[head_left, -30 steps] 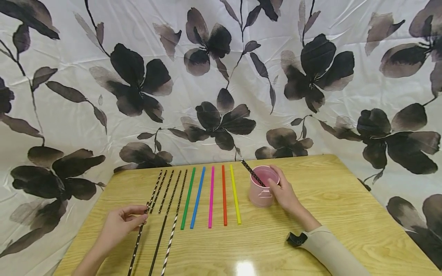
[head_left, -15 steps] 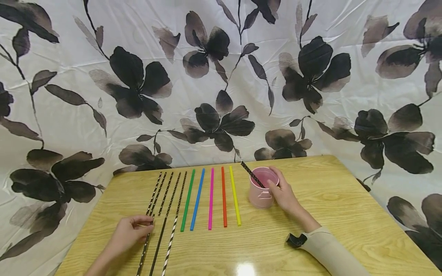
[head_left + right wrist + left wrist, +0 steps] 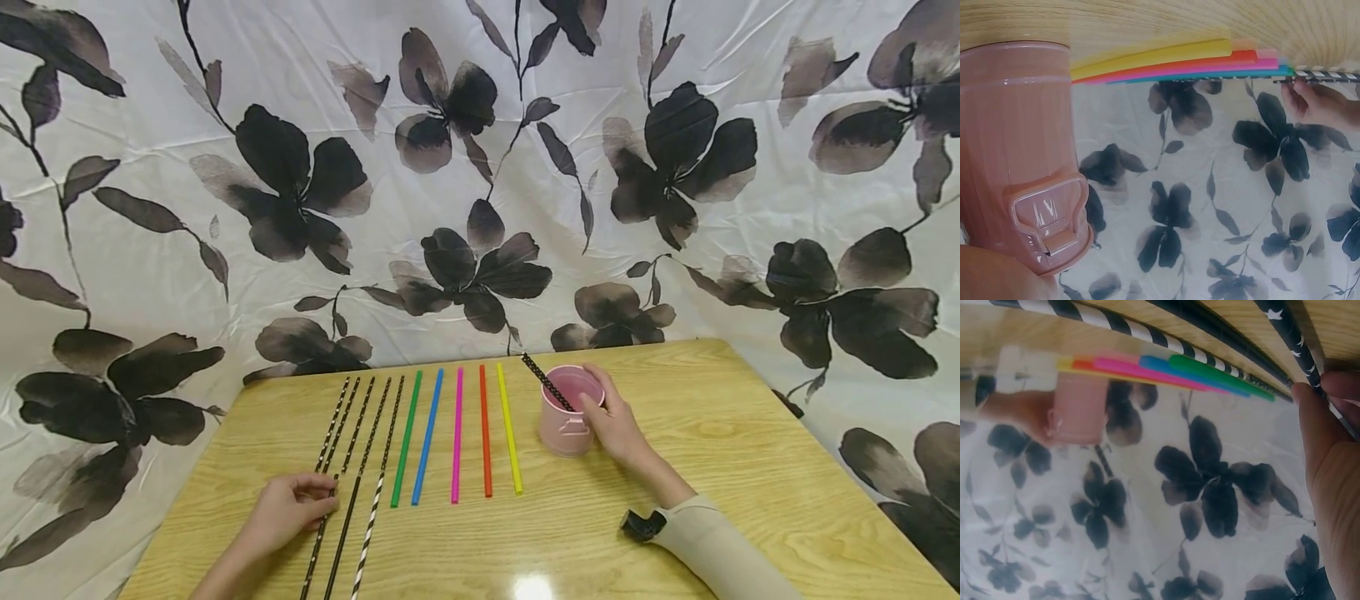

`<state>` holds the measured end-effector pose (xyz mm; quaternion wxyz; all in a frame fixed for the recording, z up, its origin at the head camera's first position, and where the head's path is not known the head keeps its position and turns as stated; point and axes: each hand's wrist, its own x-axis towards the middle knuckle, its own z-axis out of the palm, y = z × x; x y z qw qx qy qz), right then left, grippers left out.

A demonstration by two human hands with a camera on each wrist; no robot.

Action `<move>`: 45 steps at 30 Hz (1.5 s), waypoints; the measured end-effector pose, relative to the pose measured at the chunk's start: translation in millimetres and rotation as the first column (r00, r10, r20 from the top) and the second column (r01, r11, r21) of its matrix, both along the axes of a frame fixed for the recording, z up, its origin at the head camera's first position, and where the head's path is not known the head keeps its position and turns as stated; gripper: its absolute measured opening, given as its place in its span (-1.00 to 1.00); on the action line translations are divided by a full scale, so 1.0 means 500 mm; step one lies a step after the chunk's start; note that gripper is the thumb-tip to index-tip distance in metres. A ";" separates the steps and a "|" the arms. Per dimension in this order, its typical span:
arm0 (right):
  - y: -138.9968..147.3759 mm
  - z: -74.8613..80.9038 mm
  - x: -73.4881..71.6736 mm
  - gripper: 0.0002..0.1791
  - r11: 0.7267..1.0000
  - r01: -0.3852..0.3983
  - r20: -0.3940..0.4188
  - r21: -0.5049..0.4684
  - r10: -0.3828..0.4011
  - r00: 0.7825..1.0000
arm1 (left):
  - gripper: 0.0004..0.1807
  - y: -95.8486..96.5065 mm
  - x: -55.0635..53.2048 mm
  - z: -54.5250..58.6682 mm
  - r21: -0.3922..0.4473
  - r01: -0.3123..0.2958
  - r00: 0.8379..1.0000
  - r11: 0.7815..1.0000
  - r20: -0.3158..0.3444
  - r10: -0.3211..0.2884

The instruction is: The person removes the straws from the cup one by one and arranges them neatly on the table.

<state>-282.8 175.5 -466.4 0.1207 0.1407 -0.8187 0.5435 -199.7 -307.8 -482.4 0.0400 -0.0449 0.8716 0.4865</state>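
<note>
In the head view my left hand [image 3: 296,510] pinches a black straw with white stars [image 3: 312,562] near its far end, low over the table. The same straw [image 3: 1291,334] shows between thumb and finger in the left wrist view. Beside it lie a plain black straw [image 3: 343,537] and a black-and-white striped straw [image 3: 366,546]. My right hand [image 3: 618,425] grips the rim and side of a small pink pail [image 3: 562,435]. A black straw with small white dots [image 3: 538,373] leans inside the pail. The pail's folded handle [image 3: 1050,215] shows in the right wrist view.
Several black patterned straws [image 3: 371,425] lie side by side at the back left of the wooden table [image 3: 465,550]. Right of them lie green [image 3: 406,442], blue [image 3: 427,437], pink [image 3: 457,437], red [image 3: 485,432] and yellow [image 3: 510,432] straws. A flowered cloth [image 3: 480,183] hangs behind.
My left hand has moved right and nearer the person, bringing the star straw beside the plain black one. My right hand and the pail have stayed in place.
</note>
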 end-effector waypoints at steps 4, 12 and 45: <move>0.000 0.001 0.000 -0.50 1.000 -0.006 0.011 0.009 0.006 1.000 | -0.63 0.000 -0.002 -0.005 -0.013 0.000 1.000 1.000 0.004 0.000; 0.000 0.006 -0.003 -0.51 1.000 -0.013 0.011 0.014 0.012 1.000 | -0.66 0.005 -0.005 -0.003 -0.045 0.012 1.000 0.999 -0.020 -0.013; -0.001 0.029 0.009 -0.48 0.998 -0.057 -0.002 -0.002 0.057 0.998 | -0.66 0.011 -0.014 -0.007 -0.074 -0.007 1.000 0.997 0.011 0.008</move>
